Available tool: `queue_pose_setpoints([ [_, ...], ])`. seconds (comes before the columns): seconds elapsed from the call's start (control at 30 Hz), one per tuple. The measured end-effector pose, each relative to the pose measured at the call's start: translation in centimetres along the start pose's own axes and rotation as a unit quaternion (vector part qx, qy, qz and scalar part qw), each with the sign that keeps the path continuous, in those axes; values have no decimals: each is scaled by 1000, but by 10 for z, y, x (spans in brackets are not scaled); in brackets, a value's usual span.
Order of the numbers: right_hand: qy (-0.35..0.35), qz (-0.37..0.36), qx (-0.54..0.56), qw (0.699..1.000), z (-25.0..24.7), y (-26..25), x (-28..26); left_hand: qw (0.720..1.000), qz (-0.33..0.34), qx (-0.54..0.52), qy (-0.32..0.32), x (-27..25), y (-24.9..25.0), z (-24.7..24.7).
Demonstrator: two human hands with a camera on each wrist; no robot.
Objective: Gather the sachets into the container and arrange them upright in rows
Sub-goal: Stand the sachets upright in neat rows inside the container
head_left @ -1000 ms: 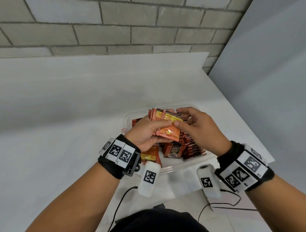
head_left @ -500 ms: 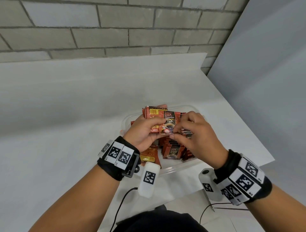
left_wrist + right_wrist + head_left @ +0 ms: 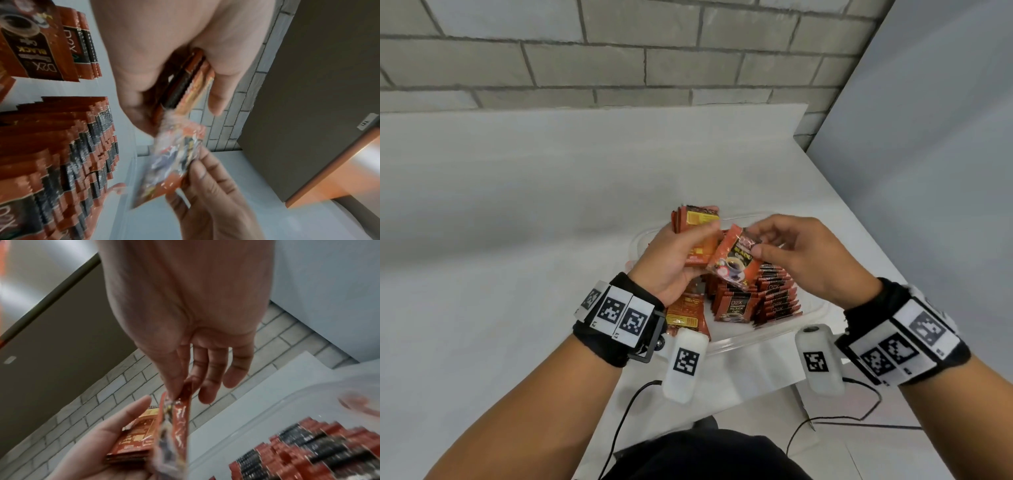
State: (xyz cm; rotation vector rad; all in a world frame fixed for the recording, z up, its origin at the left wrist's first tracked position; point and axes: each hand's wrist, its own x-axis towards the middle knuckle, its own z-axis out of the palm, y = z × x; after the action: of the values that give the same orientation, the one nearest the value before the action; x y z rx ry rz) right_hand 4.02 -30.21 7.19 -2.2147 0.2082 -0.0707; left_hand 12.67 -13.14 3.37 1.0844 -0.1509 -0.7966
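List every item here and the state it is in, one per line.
Left hand: grips a stack of sachets.
Stack: held above the container, yellow backs showing.
Right hand: pinches a single sachet.
Single sachet: tilted, front showing, next to the stack.
Container: clear, lid off, partly filled.
Rows: sachets upright, packed front to back.

I am looking at a pale brick wall (image 3: 619, 51) running behind the white surface (image 3: 517, 205), with a plain grey panel (image 3: 928, 137) standing at the right under soft, even light.
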Motion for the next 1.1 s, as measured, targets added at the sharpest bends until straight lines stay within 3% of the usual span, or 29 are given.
queue_pose_setpoints([
  [0.1,-80,35,-50,995,2,9,-10,996,17,-41,79,3,6,-9],
  [0.2,-139,36,-169,975,15,21,-16,995,10,-44,93,4,9,-14],
  [0.3,-149,-2,-287,946,28,29,-18,995,3,-45,87,2,9,-14],
  [0.47,-152,-15,-380,912,39,31,-16,996,-6,-38,78,-2,4,-11],
  [0.73,-173,-55,-473,862,47,34,-10,996,-14,-26,80,-2,2,-9],
  [1.1,-183,-63,-486,853,46,30,-12,996,-19,-32,82,-3,3,-6],
])
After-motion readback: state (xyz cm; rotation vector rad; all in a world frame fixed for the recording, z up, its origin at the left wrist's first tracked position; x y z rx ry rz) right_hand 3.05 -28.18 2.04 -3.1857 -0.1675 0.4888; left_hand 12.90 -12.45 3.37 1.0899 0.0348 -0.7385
